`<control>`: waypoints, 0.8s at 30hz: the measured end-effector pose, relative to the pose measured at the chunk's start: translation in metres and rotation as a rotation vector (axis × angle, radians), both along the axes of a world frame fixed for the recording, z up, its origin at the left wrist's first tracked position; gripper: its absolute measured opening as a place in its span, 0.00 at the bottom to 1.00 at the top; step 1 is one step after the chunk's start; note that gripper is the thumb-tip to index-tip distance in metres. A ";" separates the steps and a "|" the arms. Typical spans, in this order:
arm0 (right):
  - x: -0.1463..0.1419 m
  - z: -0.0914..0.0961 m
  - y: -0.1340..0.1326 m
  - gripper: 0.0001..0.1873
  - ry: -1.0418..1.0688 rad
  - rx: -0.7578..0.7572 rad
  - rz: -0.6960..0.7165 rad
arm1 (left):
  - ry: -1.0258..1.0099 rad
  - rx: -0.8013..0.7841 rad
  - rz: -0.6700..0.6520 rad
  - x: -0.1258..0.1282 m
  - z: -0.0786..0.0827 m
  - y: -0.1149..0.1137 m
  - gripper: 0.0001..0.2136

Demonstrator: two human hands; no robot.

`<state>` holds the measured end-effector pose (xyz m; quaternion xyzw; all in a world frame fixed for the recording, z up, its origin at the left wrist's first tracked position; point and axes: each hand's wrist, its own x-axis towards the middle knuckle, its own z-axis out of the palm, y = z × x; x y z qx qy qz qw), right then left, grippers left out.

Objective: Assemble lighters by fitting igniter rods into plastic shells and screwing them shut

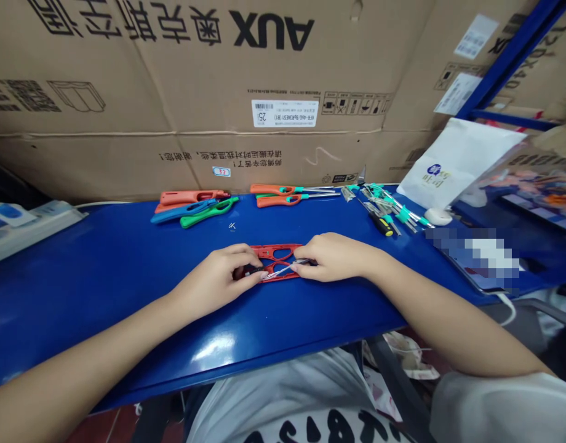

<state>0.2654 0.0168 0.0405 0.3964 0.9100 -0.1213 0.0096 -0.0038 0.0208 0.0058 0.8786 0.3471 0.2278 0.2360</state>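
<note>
Two red lighter shell halves lie side by side on the blue table, inner faces up: the far half [274,251] and the near half [290,271], each with a trigger loop. My left hand [232,271] curls over their left ends, its thumb and fingers closed around a small dark part whose kind I cannot make out. My right hand [326,258] rests at the right ends, pinching a thin pale metal piece [285,271] that slants left towards my left fingertips. Whether it is a tool or a wire is unclear.
Behind my hands lie assorted lighter handles [191,206] and two orange lighters [283,195] with metal tubes. Several loose tubes [394,206] and a black-yellow screwdriver [382,224] sit back right. A phone [477,261] lies right; cardboard [172,92] walls the back.
</note>
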 end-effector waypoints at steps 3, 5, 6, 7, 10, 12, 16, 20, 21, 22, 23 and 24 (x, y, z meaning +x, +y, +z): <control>0.001 -0.002 0.001 0.17 0.007 0.003 -0.032 | 0.015 0.012 0.014 0.001 -0.001 -0.001 0.10; 0.002 -0.002 0.001 0.17 0.014 0.012 -0.044 | 0.012 0.018 0.020 0.002 -0.001 -0.002 0.09; 0.003 -0.002 0.001 0.17 0.016 0.015 -0.045 | 0.009 0.019 0.021 0.002 -0.001 -0.003 0.08; 0.004 -0.002 0.001 0.16 0.018 0.017 -0.047 | 0.006 0.019 0.021 0.002 -0.001 -0.003 0.08; 0.005 0.000 0.002 0.16 0.027 0.027 -0.047 | 0.000 0.019 0.029 0.003 0.000 -0.004 0.07; 0.006 0.000 0.003 0.16 0.042 0.037 -0.038 | 0.000 0.021 0.035 0.002 0.000 -0.004 0.07; 0.006 -0.002 0.005 0.15 0.085 0.035 -0.011 | -0.004 0.029 0.056 0.003 0.000 -0.004 0.08; 0.007 -0.003 0.005 0.14 0.133 0.014 -0.006 | 0.004 0.035 0.074 0.003 0.001 -0.005 0.08; 0.008 -0.003 0.006 0.14 0.151 0.001 -0.004 | 0.010 0.034 0.075 0.003 0.001 -0.005 0.08; 0.009 -0.002 0.006 0.13 0.170 -0.018 -0.003 | 0.017 0.033 0.076 0.002 0.001 -0.005 0.08; 0.010 -0.002 0.006 0.12 0.188 -0.043 -0.001 | 0.023 0.033 0.077 0.002 0.001 -0.005 0.09; 0.011 -0.002 0.007 0.10 0.204 -0.070 0.004 | 0.029 0.033 0.079 0.002 0.002 -0.005 0.09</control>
